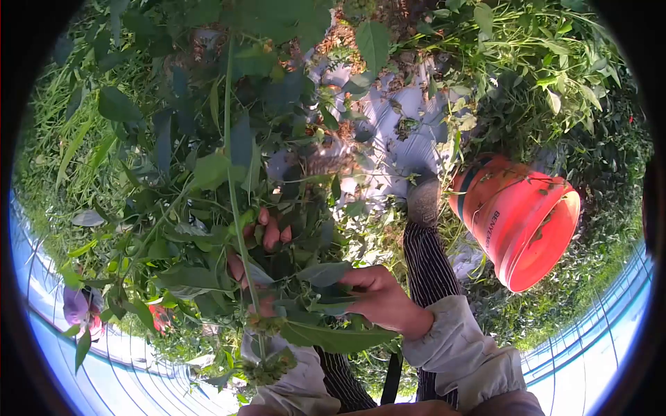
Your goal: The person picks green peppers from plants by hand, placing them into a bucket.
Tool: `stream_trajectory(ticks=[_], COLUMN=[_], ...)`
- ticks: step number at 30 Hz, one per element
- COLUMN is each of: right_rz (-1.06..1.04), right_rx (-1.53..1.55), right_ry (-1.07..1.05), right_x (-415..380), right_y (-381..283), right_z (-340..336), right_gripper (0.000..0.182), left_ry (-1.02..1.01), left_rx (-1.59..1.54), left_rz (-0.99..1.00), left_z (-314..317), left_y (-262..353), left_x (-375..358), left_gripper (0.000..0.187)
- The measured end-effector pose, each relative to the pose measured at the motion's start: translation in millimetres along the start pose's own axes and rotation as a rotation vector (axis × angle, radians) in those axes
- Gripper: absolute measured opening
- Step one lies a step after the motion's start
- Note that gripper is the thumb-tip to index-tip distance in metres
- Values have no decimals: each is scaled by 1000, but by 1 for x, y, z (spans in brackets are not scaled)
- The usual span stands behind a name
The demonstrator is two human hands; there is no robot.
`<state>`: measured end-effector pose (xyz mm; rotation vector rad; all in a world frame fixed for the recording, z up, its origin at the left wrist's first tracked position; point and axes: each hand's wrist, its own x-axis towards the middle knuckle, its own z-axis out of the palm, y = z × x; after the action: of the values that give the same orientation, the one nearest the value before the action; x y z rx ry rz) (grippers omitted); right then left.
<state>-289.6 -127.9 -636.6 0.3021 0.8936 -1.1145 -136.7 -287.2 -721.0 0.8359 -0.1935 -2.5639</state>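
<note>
My left hand (272, 237) is deep among the leaves of a tall green plant (201, 277). Its curled fingertips show between the leaves, closed around leafy stems, while foliage covers most of the palm. To its right, my right hand (388, 301) reaches in from the right with thumb and fingers closed at the leaves. A broad leaf hides its fingertips, so what they pinch cannot be made out. One long pale stem (232, 159) runs upright in front of my left hand, with a greenish flower cluster (269, 366) low on it.
A red-orange bucket (485, 215) leans at the right, its mouth toward me, with bits of leaf inside. Grey-white ground sheeting (395, 132) shows between the plant rows. My shoe (423, 201) and striped trouser leg (427, 260) stand beside the bucket. Pink and red flowers (159, 317) are lower left.
</note>
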Motion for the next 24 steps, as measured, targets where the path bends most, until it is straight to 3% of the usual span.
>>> stream_trajectory(ticks=[1,2,4,6,8,9,10,12,13,16,17,18,19,20,22,24], right_rz=[157,150,165,54,-78,-77,-76,-190,-196,-195,-179,-158,57,56,-16,-245], right_rx=[344,311,614,314,-11,-96,-178,-483,-629,-911,-1073,-1235,-1531,-1533,-2315,-2044], right_ry=[-204,-198,-288,-30,306,440,575,811,923,1187,1243,1294,1346,1361,1254,1244], right_x=[-6,-15,-29,-42,-58,-71,-87,-119,-136,-197,-212,-226,-233,-235,-229,-195], right_y=[-7,-16,-34,-56,-66,-75,-83,-88,-93,-101,-104,-107,-117,-121,-136,-165], right_z=[-16,-23,-32,-43,-65,-74,-84,-112,-127,-176,-190,-199,-198,-197,-192,-186], right_gripper=[22,22,24,25,25,24,22,21,22,22,23,23,29,29,34,36], left_ry=[189,387,282,181,419,568,557,1026,641,660,739,724,840,957,863,782], left_rx=[95,187,223,263,196,146,133,461,869,593,429,424,456,487,421,355], left_rz=[55,107,100,91,266,79,87,-314,-19,127,-61,-68,-122,-177,-134,-95], left_z=[22,37,28,20,27,19,18,23,28,14,79,80,79,78,83,73], left_y=[-10,-17,-18,-34,-56,-48,-42,-34,-36,-49,-29,-30,-30,-30,-30,-34], left_x=[-3,-6,-3,-4,-9,-22,-19,-15,-25,-19,-1,0,0,2,3,-1], left_gripper=[24,25,27,29,37,42,42,39,46,41,39,39,37,36,34,33])
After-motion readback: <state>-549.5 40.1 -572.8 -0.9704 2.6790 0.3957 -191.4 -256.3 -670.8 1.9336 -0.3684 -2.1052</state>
